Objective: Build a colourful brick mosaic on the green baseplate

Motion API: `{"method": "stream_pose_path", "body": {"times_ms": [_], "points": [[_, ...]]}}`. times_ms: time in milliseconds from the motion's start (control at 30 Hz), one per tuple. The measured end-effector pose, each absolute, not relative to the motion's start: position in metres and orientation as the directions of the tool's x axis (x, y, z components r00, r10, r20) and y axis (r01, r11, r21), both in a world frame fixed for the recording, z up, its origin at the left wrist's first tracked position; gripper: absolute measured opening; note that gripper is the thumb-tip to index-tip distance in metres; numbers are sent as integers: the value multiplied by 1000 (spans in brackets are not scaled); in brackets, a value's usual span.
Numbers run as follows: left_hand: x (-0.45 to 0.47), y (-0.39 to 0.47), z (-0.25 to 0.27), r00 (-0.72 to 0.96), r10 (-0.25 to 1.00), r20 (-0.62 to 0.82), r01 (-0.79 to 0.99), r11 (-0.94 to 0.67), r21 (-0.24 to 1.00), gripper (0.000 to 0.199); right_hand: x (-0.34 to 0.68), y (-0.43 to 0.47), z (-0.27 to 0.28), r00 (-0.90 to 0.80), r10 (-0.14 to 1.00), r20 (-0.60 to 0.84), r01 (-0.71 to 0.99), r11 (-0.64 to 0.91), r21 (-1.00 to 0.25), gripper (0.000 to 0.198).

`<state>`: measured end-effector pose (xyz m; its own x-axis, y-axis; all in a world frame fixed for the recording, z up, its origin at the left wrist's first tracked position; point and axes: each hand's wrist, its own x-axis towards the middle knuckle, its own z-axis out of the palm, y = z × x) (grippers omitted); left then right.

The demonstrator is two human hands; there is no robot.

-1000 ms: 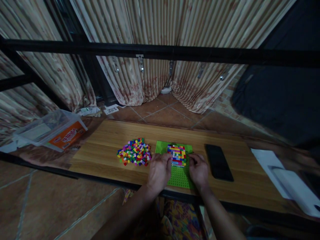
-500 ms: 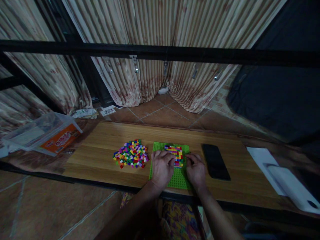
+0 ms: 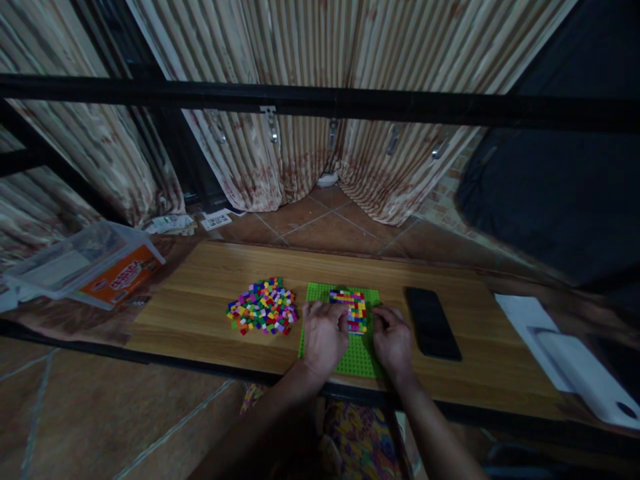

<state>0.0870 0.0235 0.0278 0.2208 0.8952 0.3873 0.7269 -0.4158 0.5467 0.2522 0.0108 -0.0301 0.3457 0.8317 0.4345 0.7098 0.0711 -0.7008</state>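
Note:
A green studded baseplate (image 3: pixel 357 360) lies on the wooden table, carrying a patch of multicoloured toy bricks (image 3: pixel 359 308) in rows. My left hand (image 3: pixel 325 337) rests over the plate's left part, its fingers curled at the patch's left side and hiding some of the bricks. Whatever its fingertips hold is hidden. At the plate's right edge, my right hand (image 3: pixel 393 339) has thumb and fingers drawn together beside the patch; anything between them is too small to make out. A heap of loose coloured bricks (image 3: pixel 265 307) lies left of the plate.
A black phone (image 3: pixel 433 323) lies right of my right hand. White sheets or a flat white object (image 3: pixel 575 360) sit at the table's right end. At the left end stands a clear plastic box (image 3: pixel 90 263) with an orange label. Striped curtains (image 3: pixel 300 60) hang behind a dark rail (image 3: pixel 320 100).
The left fingers have shifted very slightly over the brick patch. The right hand stays almost where it was, and the view has moved a touch.

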Motion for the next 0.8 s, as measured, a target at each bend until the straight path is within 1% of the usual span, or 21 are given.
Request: {"method": "stream_pose_path", "body": {"times_ms": [300, 467, 567, 733, 800], "points": [[84, 23, 30, 313, 866, 390, 750, -477, 458, 11, 251, 11, -30, 344, 827, 445, 710, 81, -700, 26], [83, 23, 32, 335, 859, 388, 768, -487, 415, 13, 252, 11, -31, 341, 831, 439, 705, 83, -704, 26], [83, 23, 32, 320, 862, 394, 773, -477, 417, 16, 252, 11, -32, 343, 832, 436, 706, 79, -704, 25], [81, 24, 30, 301, 866, 399, 756, -471, 455, 16, 253, 11, -33, 347, 825, 446, 707, 83, -703, 26], [80, 25, 29, 308, 862, 403, 756, -479, 446, 16, 252, 11, -33, 345, 824, 449, 704, 90, -705, 26]]}}
